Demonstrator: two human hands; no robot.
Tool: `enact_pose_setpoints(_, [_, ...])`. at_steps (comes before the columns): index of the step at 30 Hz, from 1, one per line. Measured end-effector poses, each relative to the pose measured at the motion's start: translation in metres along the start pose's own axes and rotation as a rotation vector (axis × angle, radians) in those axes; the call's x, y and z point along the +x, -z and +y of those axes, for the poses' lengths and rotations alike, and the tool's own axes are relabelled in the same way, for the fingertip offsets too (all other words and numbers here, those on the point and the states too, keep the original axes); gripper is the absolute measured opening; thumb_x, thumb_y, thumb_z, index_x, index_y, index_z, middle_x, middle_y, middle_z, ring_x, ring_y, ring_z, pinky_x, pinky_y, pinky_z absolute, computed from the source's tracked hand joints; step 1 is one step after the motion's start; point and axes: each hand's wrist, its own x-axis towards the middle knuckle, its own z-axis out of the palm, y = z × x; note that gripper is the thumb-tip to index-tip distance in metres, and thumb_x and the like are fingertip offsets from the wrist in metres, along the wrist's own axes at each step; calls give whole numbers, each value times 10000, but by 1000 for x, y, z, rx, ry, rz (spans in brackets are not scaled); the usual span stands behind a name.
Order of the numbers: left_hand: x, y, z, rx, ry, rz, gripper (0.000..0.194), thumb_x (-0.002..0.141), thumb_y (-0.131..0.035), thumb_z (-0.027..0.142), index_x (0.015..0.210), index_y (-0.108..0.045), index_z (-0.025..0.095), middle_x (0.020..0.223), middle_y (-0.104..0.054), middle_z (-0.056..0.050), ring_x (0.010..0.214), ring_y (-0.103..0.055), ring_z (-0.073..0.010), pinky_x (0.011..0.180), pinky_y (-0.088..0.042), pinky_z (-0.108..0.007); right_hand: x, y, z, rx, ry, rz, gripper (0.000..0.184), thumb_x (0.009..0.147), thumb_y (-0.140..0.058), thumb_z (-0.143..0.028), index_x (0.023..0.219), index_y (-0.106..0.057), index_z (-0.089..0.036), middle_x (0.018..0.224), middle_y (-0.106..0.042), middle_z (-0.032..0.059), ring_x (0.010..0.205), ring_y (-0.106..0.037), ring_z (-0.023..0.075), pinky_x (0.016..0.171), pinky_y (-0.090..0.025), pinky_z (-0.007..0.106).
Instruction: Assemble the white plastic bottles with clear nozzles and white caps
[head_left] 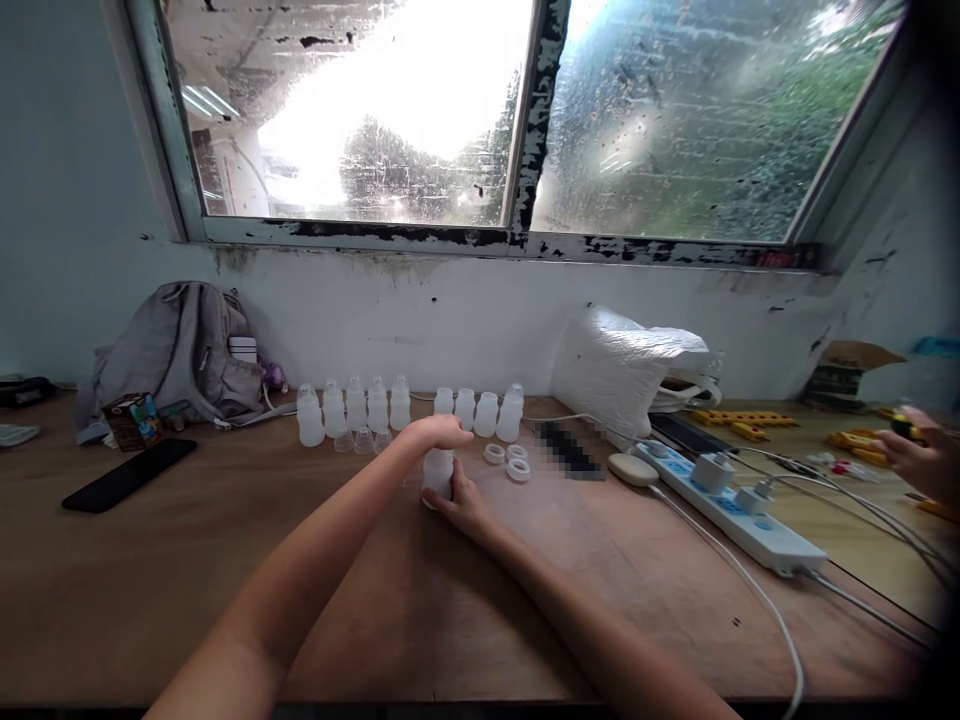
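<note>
A frosted white baby bottle [438, 474] stands upright on the wooden table in front of me. Over its top, my left hand [441, 432] is closed, hiding whatever sits there. My right hand [463, 500] wraps round the lower part from the right side. Behind stand similar bottles: several with clear domed covers [355, 404] to the left, and another group [486, 415] to the right, where the end bottle [511, 414] has a cover. Three clear domes [363, 440] lie before the left group. White screw rings [517, 468] rest right of my hands.
A grey backpack [187, 350], a drink carton [133, 420] and a black phone [131, 475] are at left. To the right are a white power strip [739, 510] with cables, a round white charger [632, 469] and a silvery bag [615, 370]. Another person's hand [922, 455] shows far right.
</note>
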Motion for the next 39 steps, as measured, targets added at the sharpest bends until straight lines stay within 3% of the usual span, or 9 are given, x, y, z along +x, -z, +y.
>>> enact_pose_setpoints(5, [0,-3,-1,-50,25,16,283,617,-543,344,835,-572,165,927,-615,-95,810,-552,-198,674,-407,-279,0,-2,0,-39,-9,5,512,670,-556,-304,1123,-352,-179,894,-574,77,776,-547,221,668,-433,351])
enact_pose_setpoints(14, [1,-9,-5,-60,15,68,402,631,-538,381,969,-554,164,965,-612,-117,863,-556,-243,668,-410,-292,1,-6,3,3,1,14,509,653,-556,-281,1107,-359,-165,867,-557,76,754,-543,232,666,-435,370])
enact_pose_setpoints(16, [-1,-16,-6,-99,-17,176,355,675,-504,381,960,-558,176,930,-626,-94,836,-567,-222,668,-412,-280,1,-7,4,12,7,11,523,648,-563,-293,1103,-340,-163,893,-557,84,777,-541,231,679,-431,362])
enact_pose_setpoints(20, [-8,-34,-7,-255,-98,577,216,770,-404,302,827,-580,191,772,-644,-49,715,-585,-168,630,-417,-255,1,-7,4,-13,-12,-2,466,658,-549,-294,1045,-325,-162,888,-561,88,772,-538,212,666,-427,337])
enact_pose_setpoints(23, [-13,-45,-8,-360,-118,693,216,793,-370,293,804,-565,202,671,-625,-22,628,-578,-144,589,-421,-246,0,-7,3,-5,11,-15,392,672,-531,-279,989,-322,-184,854,-563,60,740,-539,186,643,-425,305])
enact_pose_setpoints(33, [-28,-56,-13,-708,-282,810,170,793,-392,280,743,-518,177,589,-553,11,563,-558,-106,533,-422,-196,-1,-7,4,-52,88,16,336,679,-528,-253,935,-321,-186,818,-557,39,704,-538,159,616,-421,262])
enact_pose_setpoints(39, [-36,-56,-17,-784,-358,792,115,762,-469,273,796,-507,170,614,-561,9,599,-566,-110,570,-421,-204,-1,-8,3,-68,147,19,368,686,-539,-257,981,-330,-186,858,-565,43,729,-540,155,635,-426,259])
